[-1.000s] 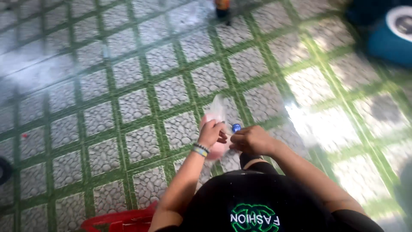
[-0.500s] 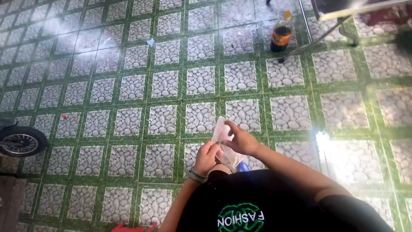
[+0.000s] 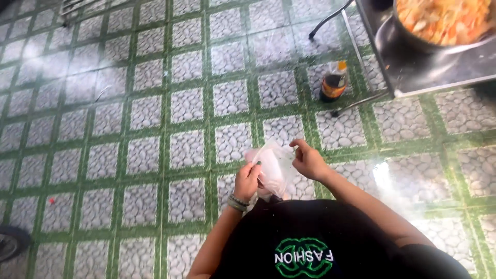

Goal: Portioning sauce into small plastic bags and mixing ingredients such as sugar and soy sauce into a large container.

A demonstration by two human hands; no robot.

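Note:
I hold a thin clear plastic bag (image 3: 274,166) in front of my black shirt, above the tiled floor. My left hand (image 3: 247,180), with a beaded bracelet at the wrist, grips the bag's left edge. My right hand (image 3: 308,159) pinches its upper right edge. The bag hangs between both hands, slightly stretched, with something pale pink showing inside it or behind it.
A dark bottle with an orange cap (image 3: 333,81) stands on the floor beside a metal table (image 3: 423,77) at the upper right. A pan of chopped food (image 3: 444,20) sits on that table. A wheel (image 3: 10,243) shows at the lower left edge. The floor has green-lined stone tiles.
My view has swung right, bringing the metal table and pan into sight. Both hands have spread the bag wider between them.

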